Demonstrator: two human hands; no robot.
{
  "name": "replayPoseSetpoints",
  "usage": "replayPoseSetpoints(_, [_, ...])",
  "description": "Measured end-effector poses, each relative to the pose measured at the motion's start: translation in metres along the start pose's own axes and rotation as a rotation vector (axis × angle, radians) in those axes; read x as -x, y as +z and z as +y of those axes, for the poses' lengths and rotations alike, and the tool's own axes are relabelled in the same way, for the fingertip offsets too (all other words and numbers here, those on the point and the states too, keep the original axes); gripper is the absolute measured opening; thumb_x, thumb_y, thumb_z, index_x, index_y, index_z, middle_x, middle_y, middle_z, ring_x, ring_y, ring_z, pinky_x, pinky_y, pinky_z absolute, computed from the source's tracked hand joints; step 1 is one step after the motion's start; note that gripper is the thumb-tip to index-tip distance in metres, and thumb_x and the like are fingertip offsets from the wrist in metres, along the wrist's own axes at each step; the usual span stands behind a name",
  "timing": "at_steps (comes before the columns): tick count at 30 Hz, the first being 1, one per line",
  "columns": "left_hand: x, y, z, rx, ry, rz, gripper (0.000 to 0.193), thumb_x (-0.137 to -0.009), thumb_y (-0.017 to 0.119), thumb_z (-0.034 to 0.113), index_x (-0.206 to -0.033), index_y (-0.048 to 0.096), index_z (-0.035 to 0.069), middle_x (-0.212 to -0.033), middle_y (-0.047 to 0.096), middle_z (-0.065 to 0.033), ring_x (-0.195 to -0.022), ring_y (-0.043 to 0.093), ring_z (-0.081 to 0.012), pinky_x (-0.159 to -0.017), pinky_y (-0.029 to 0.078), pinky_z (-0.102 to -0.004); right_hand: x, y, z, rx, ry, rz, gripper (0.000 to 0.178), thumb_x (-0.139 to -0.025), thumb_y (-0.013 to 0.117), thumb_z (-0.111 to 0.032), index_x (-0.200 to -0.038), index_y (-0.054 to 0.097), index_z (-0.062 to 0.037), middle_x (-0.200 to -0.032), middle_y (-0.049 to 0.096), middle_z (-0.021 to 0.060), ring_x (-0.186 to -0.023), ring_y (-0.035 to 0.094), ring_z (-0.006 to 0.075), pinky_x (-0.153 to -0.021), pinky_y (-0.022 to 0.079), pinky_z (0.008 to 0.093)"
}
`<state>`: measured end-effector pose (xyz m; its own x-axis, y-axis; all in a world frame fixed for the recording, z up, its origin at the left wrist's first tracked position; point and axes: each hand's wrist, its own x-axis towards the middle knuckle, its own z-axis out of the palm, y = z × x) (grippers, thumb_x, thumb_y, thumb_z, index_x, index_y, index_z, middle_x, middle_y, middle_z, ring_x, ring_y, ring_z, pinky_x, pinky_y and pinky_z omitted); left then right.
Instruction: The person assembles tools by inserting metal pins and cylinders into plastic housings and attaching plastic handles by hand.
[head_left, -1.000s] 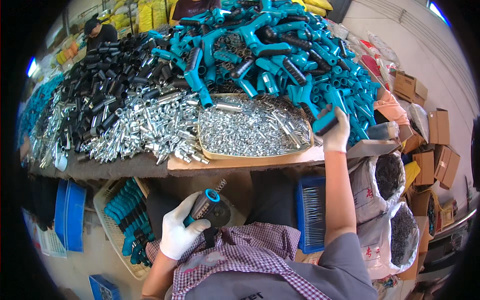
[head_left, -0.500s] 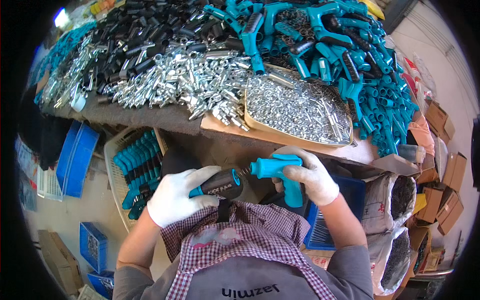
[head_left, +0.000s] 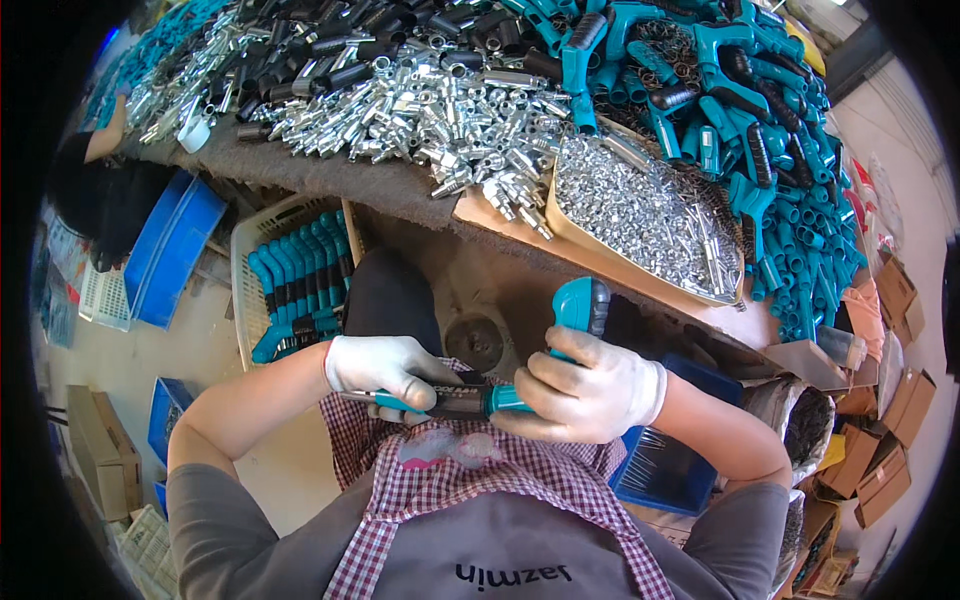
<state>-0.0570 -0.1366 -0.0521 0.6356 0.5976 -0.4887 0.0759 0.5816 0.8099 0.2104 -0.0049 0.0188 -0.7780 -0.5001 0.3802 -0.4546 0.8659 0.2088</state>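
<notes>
In front of my apron I hold a pistol-shaped tool level, in both hands. My right hand (head_left: 592, 388) is closed round its teal body, and the teal and black grip (head_left: 582, 305) stands upright above the fingers. A black printed sleeve (head_left: 462, 402) joins the teal end and extends leftward. My left hand (head_left: 392, 375) is wrapped round the sleeve's far part, with the thumb on top. A thin metal piece (head_left: 355, 396) sticks out left of that hand. The fingers partly cover the sleeve and body. Both hands wear white gloves.
The bench holds heaps of metal fittings (head_left: 430, 115), black sleeves (head_left: 350, 45) and teal pistol bodies (head_left: 790, 180), plus a tray of small metal parts (head_left: 650, 215). A basket of teal tools (head_left: 300, 270) is at left, a blue bin (head_left: 665, 460) at right. Another person's arm (head_left: 106, 135) shows far left.
The black sleeve and teal body, apart with a spring between them, are now joined. The body has turned, its grip now pointing up. My view has shifted left.
</notes>
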Motion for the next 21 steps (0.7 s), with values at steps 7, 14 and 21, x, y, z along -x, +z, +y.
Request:
replayPoseSetpoints(7, [-0.002,0.014,0.000,-0.732,0.419,0.470,0.081,-0.066,0.081,0.057,-0.126,0.065,0.005,-0.083,0.069,-0.0138,-0.070,0.068,-0.0193,-0.058,0.053,-0.0289,0.009,0.011,-0.010,-0.830,0.913,-0.051,0.035,-0.081,0.071,-0.021,-0.114,0.071,-0.0111,-0.088,0.069,0.0116,-0.079,0.070,0.0238,-0.078,0.056,0.0365])
replayPoseSetpoints(14, [0.016,0.023,0.035,-1.290,0.112,0.789,0.051,-0.079,0.073,0.033,-0.121,0.061,0.007,-0.083,0.069,-0.0169,-0.078,0.070,-0.0370,-0.067,0.056,-0.0435,0.004,0.012,0.001,-1.096,1.173,0.249,0.066,-0.106,0.034,-0.048,-0.145,0.045,0.0042,-0.143,0.051,0.0221,-0.129,0.052,0.0287,-0.112,0.038,0.0389])
replayPoseSetpoints(21, [0.021,0.030,0.034,-0.931,0.391,0.890,0.039,-0.069,0.082,0.031,-0.095,0.068,0.005,-0.079,0.068,-0.0156,-0.074,0.070,-0.0338,-0.066,0.056,-0.0400,0.013,0.018,-0.006,-0.754,1.276,0.747,0.043,-0.099,0.048,-0.028,-0.122,0.065,0.0043,-0.132,0.062,0.0224,-0.126,0.057,0.0320,-0.109,0.040,0.0399])
